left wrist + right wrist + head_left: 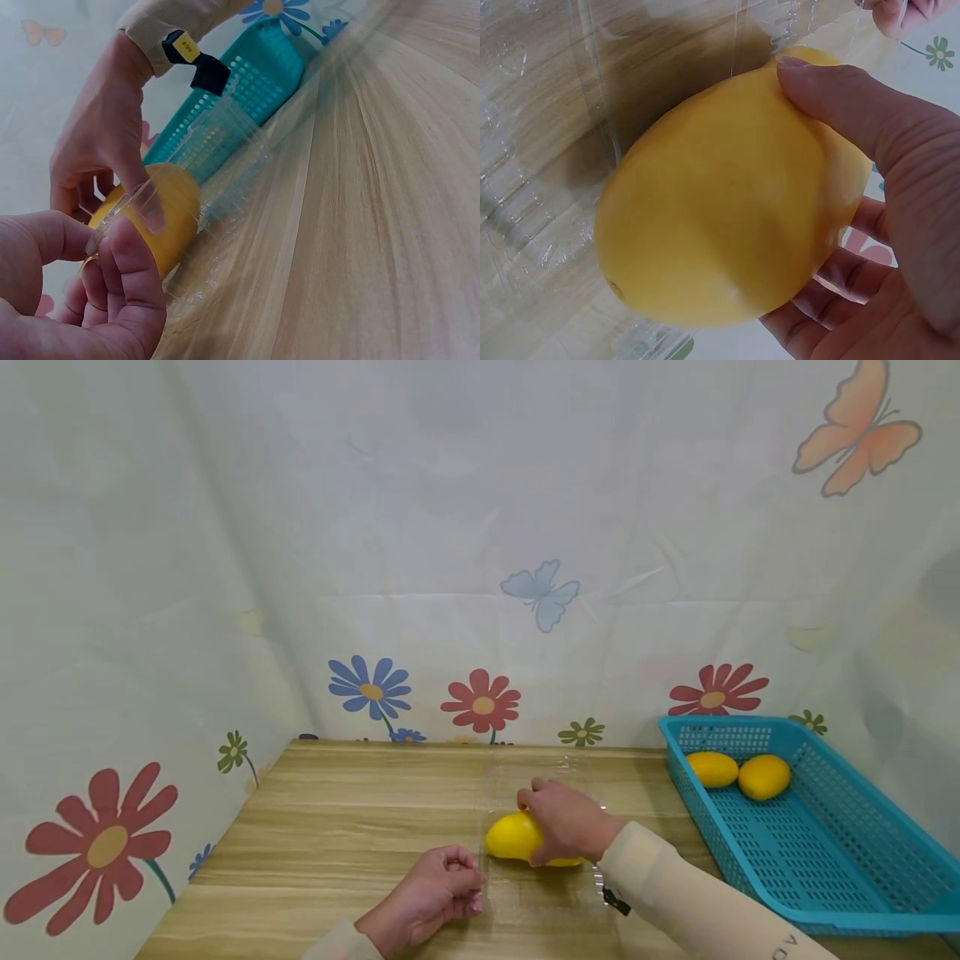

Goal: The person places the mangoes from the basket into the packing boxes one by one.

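Gripping mango (512,837) with right hand (568,820); left hand (438,891) pinching edge of clear clamshell (244,139). Mango over clamshell, contact unclear; probably firm, slippery, best held round widest part. Clamshell likely flimsy.

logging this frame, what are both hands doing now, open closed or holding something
Left hand: closed, pinching the edge of the clear plastic container.
Right hand: closed, holding the yellow oval fruit.
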The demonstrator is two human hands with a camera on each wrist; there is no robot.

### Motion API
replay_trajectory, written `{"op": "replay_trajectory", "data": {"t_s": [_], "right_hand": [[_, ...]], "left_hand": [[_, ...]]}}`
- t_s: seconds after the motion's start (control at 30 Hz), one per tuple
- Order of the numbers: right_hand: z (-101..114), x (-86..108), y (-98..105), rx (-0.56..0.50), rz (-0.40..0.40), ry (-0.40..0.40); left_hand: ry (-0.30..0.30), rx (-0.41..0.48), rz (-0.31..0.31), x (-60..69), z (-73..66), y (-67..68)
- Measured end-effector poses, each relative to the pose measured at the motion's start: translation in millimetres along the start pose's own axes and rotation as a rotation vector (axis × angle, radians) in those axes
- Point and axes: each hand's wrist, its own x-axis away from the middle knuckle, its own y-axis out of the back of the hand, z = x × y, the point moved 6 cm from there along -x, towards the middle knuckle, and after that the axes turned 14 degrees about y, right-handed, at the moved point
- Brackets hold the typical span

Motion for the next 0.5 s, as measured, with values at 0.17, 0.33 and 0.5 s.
{"op": "replay_trajectory", "data": {"t_s": [0.17, 0.33, 0.5], "right_hand": [[-1.0, 0.0, 3.0, -0.002, -0.012, 0.003], [-2.2, 0.6, 4.5, -0.003, -0.027, 0.022], [-5.6, 3.3, 7.8, -0.028, -0.055, 0.031]], "left_hand": [[0.003, -0.004, -0.011, -0.2, -0.4, 0.3], [0.019, -0.004, -0.026, -0.5, -0.4, 1.2], [0.023, -0.009, -0.026, 0.4, -0.7, 1.1]]}}
